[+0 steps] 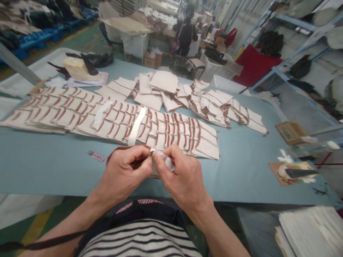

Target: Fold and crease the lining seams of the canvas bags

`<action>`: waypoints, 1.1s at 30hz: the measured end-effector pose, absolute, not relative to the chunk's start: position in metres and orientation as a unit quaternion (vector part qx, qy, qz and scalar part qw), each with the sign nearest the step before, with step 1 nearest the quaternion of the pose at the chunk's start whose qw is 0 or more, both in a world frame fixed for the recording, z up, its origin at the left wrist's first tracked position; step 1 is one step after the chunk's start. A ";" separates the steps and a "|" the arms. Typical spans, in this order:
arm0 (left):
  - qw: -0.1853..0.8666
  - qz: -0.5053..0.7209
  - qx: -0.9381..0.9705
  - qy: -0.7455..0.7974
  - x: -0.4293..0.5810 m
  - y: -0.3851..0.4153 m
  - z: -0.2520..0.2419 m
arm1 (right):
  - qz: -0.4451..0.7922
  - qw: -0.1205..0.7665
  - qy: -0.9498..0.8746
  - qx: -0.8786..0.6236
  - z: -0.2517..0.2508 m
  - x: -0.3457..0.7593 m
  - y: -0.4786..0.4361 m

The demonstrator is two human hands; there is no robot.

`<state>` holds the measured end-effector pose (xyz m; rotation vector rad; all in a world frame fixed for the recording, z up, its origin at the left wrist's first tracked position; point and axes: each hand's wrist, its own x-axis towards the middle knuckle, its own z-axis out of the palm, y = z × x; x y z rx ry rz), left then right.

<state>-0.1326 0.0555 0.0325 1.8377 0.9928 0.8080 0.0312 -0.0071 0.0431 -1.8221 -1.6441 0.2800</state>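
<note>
Both hands meet over the near edge of the blue table (53,167). My left hand (124,173) is closed around a fabric piece with brown trim (138,163), most of it hidden under the fingers. My right hand (180,178) pinches a small white strip (167,160) against that piece. Just beyond the hands lies a long overlapping row of cream fabric pieces with brown trim (112,119), with two loose white strips (136,126) laid across it.
A pink thread snip (95,155) lies left of my hands. A loose heap of cream pieces (193,96) sits farther back. At the right are a dark tool on a pad (294,173) and a stack of paper (311,228). Other people sit beyond the table.
</note>
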 end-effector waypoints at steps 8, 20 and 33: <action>0.275 0.391 0.803 0.357 -0.133 0.046 0.028 | 0.052 0.294 -0.662 -0.687 0.050 0.036 -0.013; 0.276 0.372 0.823 0.328 -0.140 0.045 0.026 | 0.248 0.190 -0.666 -0.677 0.072 0.052 0.003; 0.299 0.362 0.834 0.291 -0.142 0.042 0.021 | 0.466 0.248 -0.639 -0.559 0.055 0.074 0.016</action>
